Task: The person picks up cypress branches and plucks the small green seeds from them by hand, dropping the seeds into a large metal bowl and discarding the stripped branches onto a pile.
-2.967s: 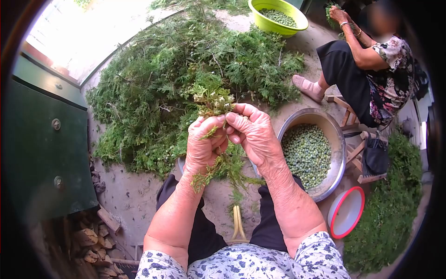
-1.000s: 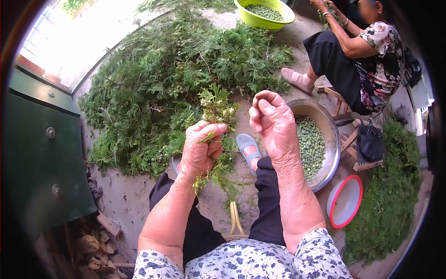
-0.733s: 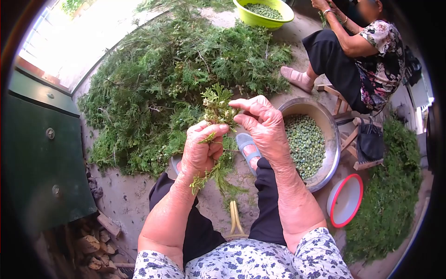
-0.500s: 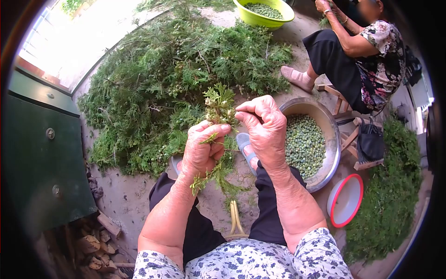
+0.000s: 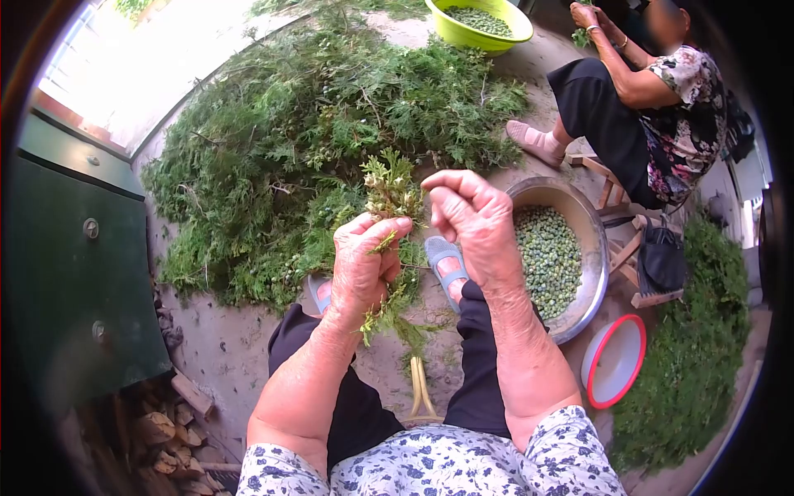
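My left hand [image 5: 364,258] is closed round an evergreen sprig [image 5: 389,186], pinching it between thumb and finger. The sprig's top stands upright with pale, cone-like bits among green leaves, and its leafy lower end hangs below the hand. To the right, just apart from the sprig, is my right hand [image 5: 475,219], with its fingers curled and thumb close to the index finger. Anything small inside that hand is hidden. A metal basin [image 5: 597,240] of small green cones [image 5: 547,256] stands beside my right wrist.
A large heap of evergreen branches [image 5: 306,132] lies ahead. Beyond it is a yellow-green basin [image 5: 484,40]. A seated person [image 5: 637,99] works at right. A red-rimmed bowl [image 5: 614,361] sits near more greenery [image 5: 686,380]. Split firewood [image 5: 165,438] lies by a green cabinet [image 5: 83,273].
My right hand has drawn slightly right, away from the sprig top it was touching. My left hand still holds the sprig. The view has shifted slightly.
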Demonstrator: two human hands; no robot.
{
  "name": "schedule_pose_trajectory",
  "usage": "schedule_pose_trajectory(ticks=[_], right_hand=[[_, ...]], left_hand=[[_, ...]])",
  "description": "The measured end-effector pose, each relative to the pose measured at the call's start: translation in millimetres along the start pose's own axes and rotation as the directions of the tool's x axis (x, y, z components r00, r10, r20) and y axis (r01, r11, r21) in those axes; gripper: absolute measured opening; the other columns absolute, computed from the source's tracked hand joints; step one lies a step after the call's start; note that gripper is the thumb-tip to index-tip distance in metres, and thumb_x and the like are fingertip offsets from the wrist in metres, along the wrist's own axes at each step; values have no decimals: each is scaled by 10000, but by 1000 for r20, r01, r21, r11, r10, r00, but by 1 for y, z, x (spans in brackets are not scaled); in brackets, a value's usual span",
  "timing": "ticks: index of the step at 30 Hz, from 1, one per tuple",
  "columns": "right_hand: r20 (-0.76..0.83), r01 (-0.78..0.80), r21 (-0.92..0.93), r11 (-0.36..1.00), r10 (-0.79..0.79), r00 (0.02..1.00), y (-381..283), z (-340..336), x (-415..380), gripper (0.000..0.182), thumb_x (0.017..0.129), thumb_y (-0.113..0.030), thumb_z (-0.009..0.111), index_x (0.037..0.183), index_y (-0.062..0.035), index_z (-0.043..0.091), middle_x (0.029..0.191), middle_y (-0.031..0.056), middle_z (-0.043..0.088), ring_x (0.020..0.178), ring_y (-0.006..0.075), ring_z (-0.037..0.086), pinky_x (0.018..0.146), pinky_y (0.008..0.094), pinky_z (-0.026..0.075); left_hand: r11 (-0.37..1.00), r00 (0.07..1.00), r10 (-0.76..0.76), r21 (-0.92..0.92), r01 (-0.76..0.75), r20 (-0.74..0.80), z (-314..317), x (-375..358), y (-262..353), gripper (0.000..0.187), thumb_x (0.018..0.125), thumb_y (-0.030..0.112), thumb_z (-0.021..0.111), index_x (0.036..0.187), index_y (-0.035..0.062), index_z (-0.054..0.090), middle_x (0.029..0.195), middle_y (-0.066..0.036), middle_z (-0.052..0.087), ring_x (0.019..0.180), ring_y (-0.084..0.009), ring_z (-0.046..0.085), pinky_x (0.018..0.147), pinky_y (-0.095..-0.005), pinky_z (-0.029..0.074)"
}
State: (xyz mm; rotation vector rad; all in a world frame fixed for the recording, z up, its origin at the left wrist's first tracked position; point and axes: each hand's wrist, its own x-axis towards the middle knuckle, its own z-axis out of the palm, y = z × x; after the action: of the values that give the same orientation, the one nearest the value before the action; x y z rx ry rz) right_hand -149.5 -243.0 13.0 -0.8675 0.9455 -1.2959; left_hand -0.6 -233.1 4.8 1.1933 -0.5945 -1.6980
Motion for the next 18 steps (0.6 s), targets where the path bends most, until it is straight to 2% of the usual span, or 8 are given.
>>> schedule_pose_trajectory(ticks=[2, 5, 7, 8, 10, 13, 17, 18], right_hand=[[11, 159, -351, 923, -166, 986, 5, 7, -3, 119, 847, -55, 613, 945, 9, 637, 818, 23, 564, 653, 60, 539, 533, 186, 436], [-6, 186, -428, 884, -209, 978, 6, 11, -3, 121, 808, -38, 647, 921, 1, 653, 837, 22, 563, 705, 81, 551, 580, 215, 453], [54, 282, -574, 769, -308, 950, 10, 10, 0, 117, 807, -42, 641, 917, -2, 638, 823, 33, 562, 669, 94, 554, 569, 247, 448], [52, 281, -573, 770, -308, 950, 9, 11, -1, 117, 807, -42, 641, 917, -2, 638, 823, 33, 562, 669, 94, 554, 569, 247, 448], [-67, 100, -538, 837, -161, 985, 7, 13, -1, 109, 822, -40, 618, 924, -3, 624, 823, 38, 567, 624, 93, 545, 555, 251, 442], [-100, 45, -418, 907, -96, 990, 5, 10, 1, 128, 828, -39, 604, 952, -8, 619, 830, 54, 571, 588, 90, 532, 545, 259, 439], [-38, 61, -410, 910, -84, 996, 6, 9, 1, 151, 811, -25, 618, 961, -11, 619, 845, 62, 576, 631, 102, 549, 568, 263, 450], [18, 202, -506, 839, -223, 975, 10, 8, 2, 170, 800, -16, 626, 969, -13, 619, 851, 65, 577, 661, 113, 558, 587, 266, 456]], left_hand=[[1000, 1000, 11, 17, -11, -10, 2, -1, 2, 164, 782, 92, 646, 686, 77, 514, 500, 58, 368, 379, -38, 277, 350, -220, 240], [999, 999, 28, 40, -29, 18, 3, -3, -1, 159, 778, 88, 649, 692, 77, 515, 517, 59, 382, 382, -32, 277, 351, -217, 235], [999, 1000, 25, 23, -25, 13, 0, 0, -5, 106, 773, 82, 656, 728, 56, 564, 524, 57, 416, 381, -26, 282, 353, -210, 230], [1000, 1000, 23, 5, -23, 8, -1, 0, -7, 67, 768, 77, 663, 763, 35, 612, 530, 56, 449, 380, -20, 286, 355, -202, 225], [1000, 1000, 17, -9, -17, 23, -1, -1, -5, 70, 766, 78, 664, 763, 34, 611, 532, 55, 450, 380, -21, 285, 356, -201, 223], [1000, 999, 15, -28, -14, 34, 1, -2, -4, 74, 764, 80, 665, 764, 31, 609, 535, 54, 451, 381, -20, 282, 356, -200, 219], [999, 999, 20, -39, -18, 34, 0, 0, -5, 78, 762, 81, 666, 761, 30, 607, 534, 55, 446, 382, -18, 280, 356, -201, 217], [999, 999, 20, -38, -18, 34, 0, 0, -5, 78, 762, 81, 666, 761, 30, 607, 534, 55, 446, 382, -18, 280, 356, -201, 217]])
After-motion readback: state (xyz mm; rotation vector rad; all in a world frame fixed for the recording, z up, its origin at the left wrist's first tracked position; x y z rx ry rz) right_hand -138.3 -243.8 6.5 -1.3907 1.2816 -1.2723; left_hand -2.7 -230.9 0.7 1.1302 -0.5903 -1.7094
